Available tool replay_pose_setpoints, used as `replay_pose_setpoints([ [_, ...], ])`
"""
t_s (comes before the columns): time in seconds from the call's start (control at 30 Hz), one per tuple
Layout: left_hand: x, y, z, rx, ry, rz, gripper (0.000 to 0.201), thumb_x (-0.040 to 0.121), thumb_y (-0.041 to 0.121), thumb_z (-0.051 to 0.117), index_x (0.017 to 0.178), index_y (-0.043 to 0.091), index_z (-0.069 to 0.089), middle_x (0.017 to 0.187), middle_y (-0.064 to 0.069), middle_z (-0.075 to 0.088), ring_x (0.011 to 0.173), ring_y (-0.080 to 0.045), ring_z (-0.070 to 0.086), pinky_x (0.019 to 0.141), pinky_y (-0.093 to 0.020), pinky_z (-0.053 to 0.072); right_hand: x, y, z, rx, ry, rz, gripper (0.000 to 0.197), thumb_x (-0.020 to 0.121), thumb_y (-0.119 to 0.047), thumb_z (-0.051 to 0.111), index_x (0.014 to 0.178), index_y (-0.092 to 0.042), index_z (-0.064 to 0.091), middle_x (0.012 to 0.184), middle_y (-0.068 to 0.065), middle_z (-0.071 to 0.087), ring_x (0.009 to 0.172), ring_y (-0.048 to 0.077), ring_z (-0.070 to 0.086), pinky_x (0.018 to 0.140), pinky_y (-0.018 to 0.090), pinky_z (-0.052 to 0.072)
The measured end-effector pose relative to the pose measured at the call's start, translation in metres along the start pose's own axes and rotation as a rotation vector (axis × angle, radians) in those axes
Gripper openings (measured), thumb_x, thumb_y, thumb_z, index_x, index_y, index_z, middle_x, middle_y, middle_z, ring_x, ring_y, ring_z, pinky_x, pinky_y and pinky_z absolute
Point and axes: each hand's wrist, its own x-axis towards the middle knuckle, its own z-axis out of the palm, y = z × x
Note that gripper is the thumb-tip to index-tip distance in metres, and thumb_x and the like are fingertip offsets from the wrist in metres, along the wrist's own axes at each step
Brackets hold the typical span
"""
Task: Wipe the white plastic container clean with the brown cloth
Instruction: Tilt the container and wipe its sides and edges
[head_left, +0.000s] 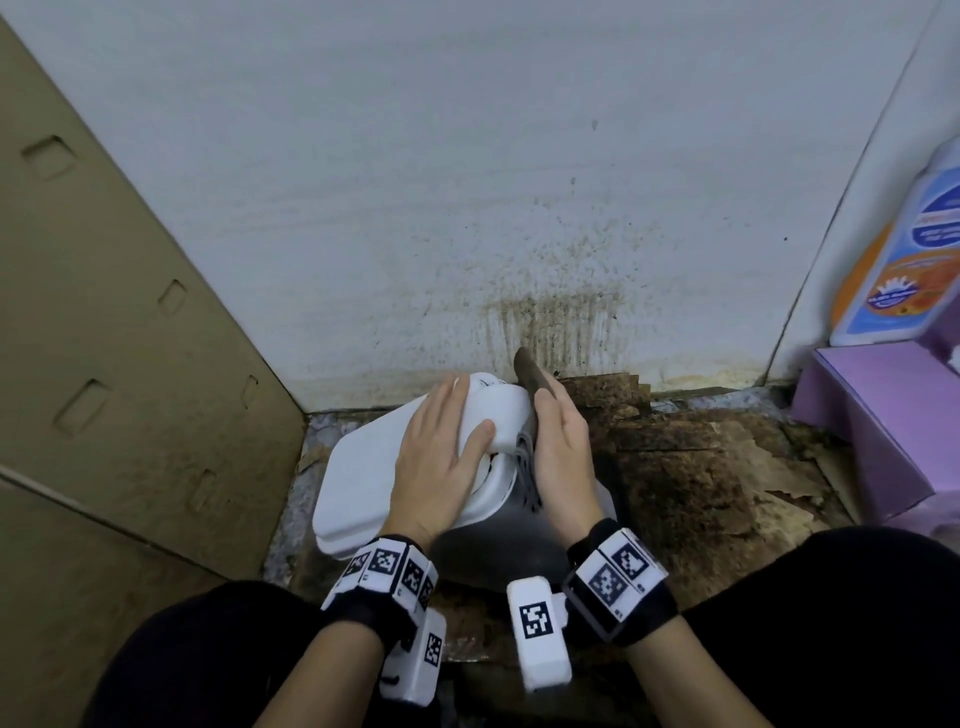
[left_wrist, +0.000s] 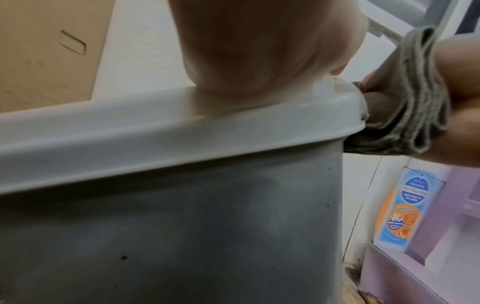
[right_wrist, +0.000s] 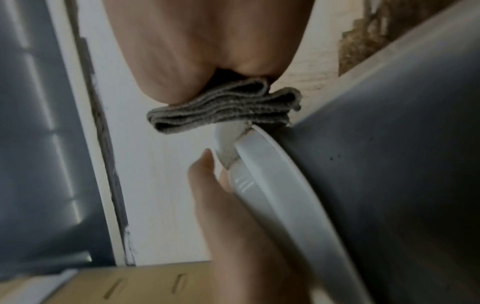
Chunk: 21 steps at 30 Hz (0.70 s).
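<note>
Left hand (head_left: 441, 457) flat, steadying white container (head_left: 363, 488); right hand (head_left: 561, 447) pinches folded brown cloth (right_wrist: 223, 109): drag firmly along lid edge.

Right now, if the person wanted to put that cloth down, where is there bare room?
Bare floor lies right of the container, before the purple box, though it is stained and flaky. Left is crowded: cardboard stands close beside the container.

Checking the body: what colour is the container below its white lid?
Grey container, clearest in left wrist view.
</note>
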Motion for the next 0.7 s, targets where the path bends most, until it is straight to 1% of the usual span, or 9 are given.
replay_pose_setpoints([
  [0.17,0.002,0.009,0.008,-0.134,-0.037,-0.026,0.074,0.091,0.065,0.020,0.158,0.034,0.025,0.166,0.019,0.017,0.154,0.001,0.010,0.128,-0.034,0.011,0.000,0.007,-0.008,-0.249,-0.021,-0.116,0.042,0.111,-0.026,0.033,0.152,-0.026,0.043,0.154,-0.014,0.044,0.142,-0.003,0.038,0.122,0.033,0.031],
  [0.27,0.001,0.027,0.010,-0.504,-0.065,-0.105,0.055,0.096,0.060,0.038,0.148,0.044,0.039,0.161,0.025,0.030,0.149,0.008,0.023,0.125,-0.029,0.018,0.001,0.009,-0.023,-0.321,0.036,-0.100,0.044,0.111,-0.029,0.032,0.154,-0.026,0.038,0.158,-0.012,0.039,0.145,0.001,0.034,0.123,0.038,0.030],
  [0.33,0.000,0.038,0.007,-0.724,-0.024,-0.144,0.040,0.104,0.044,0.046,0.144,0.039,0.050,0.153,0.024,0.045,0.140,0.013,0.035,0.114,-0.015,0.027,0.002,0.008,-0.035,-0.353,0.074,-0.067,0.046,0.110,-0.032,0.032,0.156,-0.026,0.036,0.159,-0.011,0.038,0.145,0.003,0.035,0.123,0.039,0.031],
  [0.4,-0.001,0.041,0.003,-0.749,0.031,-0.148,0.035,0.108,0.033,0.044,0.141,0.035,0.054,0.144,0.024,0.053,0.131,0.016,0.042,0.100,-0.001,0.032,0.003,0.005,-0.048,-0.383,0.078,-0.042,0.046,0.110,-0.032,0.032,0.156,-0.028,0.035,0.159,-0.011,0.038,0.144,0.003,0.036,0.122,0.035,0.030],
  [0.43,-0.001,0.039,0.001,-0.705,0.047,-0.140,0.033,0.108,0.032,0.045,0.139,0.035,0.055,0.142,0.025,0.054,0.130,0.016,0.043,0.098,-0.001,0.032,0.003,0.002,-0.054,-0.404,0.081,-0.036,0.045,0.110,-0.031,0.031,0.156,-0.029,0.036,0.158,-0.010,0.039,0.142,0.004,0.037,0.120,0.032,0.031],
  [0.5,-0.001,0.030,-0.001,-0.521,0.060,-0.125,0.031,0.107,0.032,0.048,0.137,0.036,0.055,0.143,0.023,0.053,0.133,0.006,0.044,0.104,-0.012,0.033,0.004,0.001,-0.066,-0.441,0.104,-0.029,0.045,0.110,-0.030,0.031,0.155,-0.029,0.038,0.157,-0.008,0.042,0.141,0.007,0.039,0.118,0.032,0.033],
  [0.6,-0.001,0.004,-0.001,-0.079,0.116,-0.108,0.033,0.103,0.032,0.052,0.136,0.028,0.054,0.143,0.009,0.053,0.137,-0.013,0.044,0.117,-0.039,0.032,0.006,0.007,-0.083,-0.500,0.143,-0.031,0.044,0.110,-0.036,0.030,0.153,-0.033,0.040,0.154,-0.007,0.044,0.140,0.009,0.041,0.119,0.039,0.034],
  [0.63,-0.002,-0.003,-0.001,0.045,0.140,-0.134,0.036,0.102,0.034,0.053,0.136,0.024,0.053,0.144,0.004,0.052,0.138,-0.019,0.043,0.118,-0.044,0.030,0.007,0.009,-0.088,-0.530,0.151,-0.022,0.045,0.109,-0.039,0.028,0.152,-0.036,0.040,0.153,-0.007,0.044,0.137,0.008,0.041,0.118,0.039,0.034],
  [0.7,-0.007,-0.013,0.000,0.197,0.184,-0.284,0.045,0.100,0.041,0.052,0.139,0.017,0.051,0.146,-0.007,0.049,0.140,-0.028,0.040,0.117,-0.050,0.027,0.009,0.011,-0.098,-0.587,0.166,0.019,0.046,0.108,-0.042,0.026,0.153,-0.039,0.038,0.147,-0.004,0.044,0.127,0.005,0.037,0.112,0.034,0.031],
])
